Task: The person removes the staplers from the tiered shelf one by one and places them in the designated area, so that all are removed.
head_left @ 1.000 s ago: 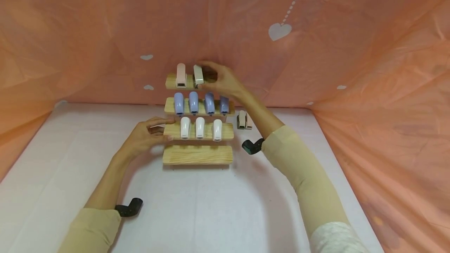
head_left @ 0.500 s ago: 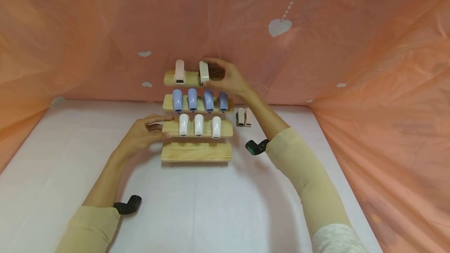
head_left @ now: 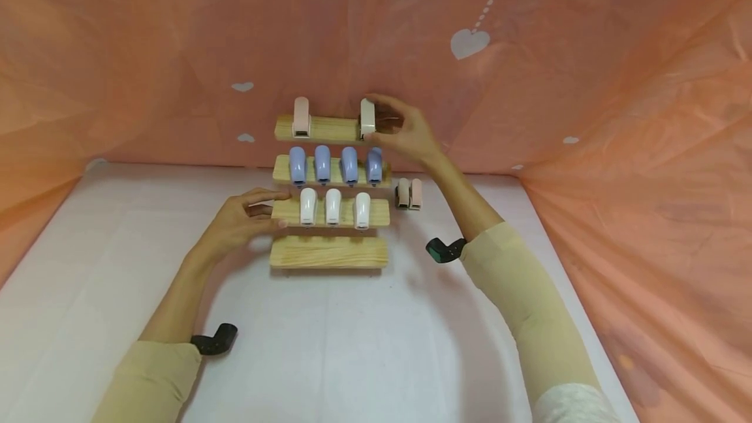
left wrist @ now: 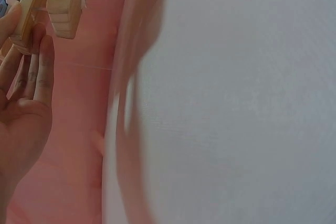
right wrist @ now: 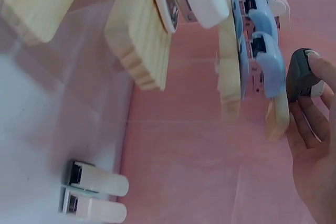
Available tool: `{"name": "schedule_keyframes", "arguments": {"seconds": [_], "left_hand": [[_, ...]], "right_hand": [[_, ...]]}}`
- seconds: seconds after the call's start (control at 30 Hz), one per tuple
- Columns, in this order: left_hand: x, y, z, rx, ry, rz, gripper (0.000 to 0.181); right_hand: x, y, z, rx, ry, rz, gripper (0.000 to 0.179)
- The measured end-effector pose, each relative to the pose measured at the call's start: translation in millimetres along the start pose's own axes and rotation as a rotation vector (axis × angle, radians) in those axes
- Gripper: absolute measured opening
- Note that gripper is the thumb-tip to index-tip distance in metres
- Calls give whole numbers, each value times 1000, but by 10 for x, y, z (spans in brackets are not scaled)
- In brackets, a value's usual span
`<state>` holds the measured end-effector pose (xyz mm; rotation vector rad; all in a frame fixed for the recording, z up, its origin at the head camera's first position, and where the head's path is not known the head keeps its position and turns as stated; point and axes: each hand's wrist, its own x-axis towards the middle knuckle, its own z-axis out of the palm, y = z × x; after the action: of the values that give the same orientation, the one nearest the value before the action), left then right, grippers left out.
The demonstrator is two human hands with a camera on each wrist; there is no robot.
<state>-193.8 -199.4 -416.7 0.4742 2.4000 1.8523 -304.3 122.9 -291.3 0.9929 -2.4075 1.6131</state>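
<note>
A wooden tiered rack [head_left: 329, 253] holds small staplers in rows. My right hand [head_left: 409, 132] pinches a cream stapler [head_left: 367, 116] between thumb and fingers at the right end of the top shelf [head_left: 331, 128]. In the right wrist view this stapler [right wrist: 300, 74] shows a dark grey side. At the left of the same shelf stands a pink stapler [head_left: 301, 116]. With thumb in front and fingers behind, my left hand [head_left: 235, 222] grips the left end of the shelf [head_left: 346, 213] bearing white staplers [head_left: 333, 206]; the left wrist view shows its board end [left wrist: 23, 30] between the fingers.
Several lavender staplers [head_left: 322, 163] line the second shelf from the top. On the white table [head_left: 352, 344], right of the rack, a beige stapler [head_left: 403, 193] and a pink one [head_left: 416, 194] stand side by side. An orange-pink curtain [head_left: 176, 51] with white hearts rises behind.
My right hand has moved the cream stapler rightward along the top shelf, from near its middle to its right end. The left hand has kept its grip on the shelf.
</note>
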Motion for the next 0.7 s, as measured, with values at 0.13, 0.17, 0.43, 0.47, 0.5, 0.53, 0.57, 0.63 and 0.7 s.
{"name": "schedule_keyframes", "arguments": {"seconds": [0.13, 0.17, 0.43, 0.47, 0.5, 0.53, 0.57, 0.63, 0.7], "left_hand": [[11, -6, -1, -2, -4, 7, 55], [12, -8, -2, 1, -2, 0, 55], [-12, 3, -4, 2, 2, -25, 57], [-15, 1, -9, -2, 3, -22, 56], [-18, 0, -13, -5, 3, -20, 56], [-20, -1, -17, -7, 5, -19, 56], [-21, -2, -20, -8, 5, -20, 56], [-23, -4, -28, -5, 7, -22, 56], [-27, -4, -34, 1, 11, -28, 56]], "right_hand": [[-70, 68, -84, -42, 29, 2, 65], [-89, 76, -100, -50, 32, 2, 65], [-274, -132, -161, -78, 44, 1, 63], [-290, -166, -166, -81, 46, -2, 62], [-299, -171, -175, -80, 48, -9, 62], [-310, -180, -182, -80, 50, -13, 61], [-305, -133, -199, -77, 54, -16, 62], [-292, -31, -233, -67, 58, -14, 63], [-290, 17, -260, -51, 56, -8, 64]]}}
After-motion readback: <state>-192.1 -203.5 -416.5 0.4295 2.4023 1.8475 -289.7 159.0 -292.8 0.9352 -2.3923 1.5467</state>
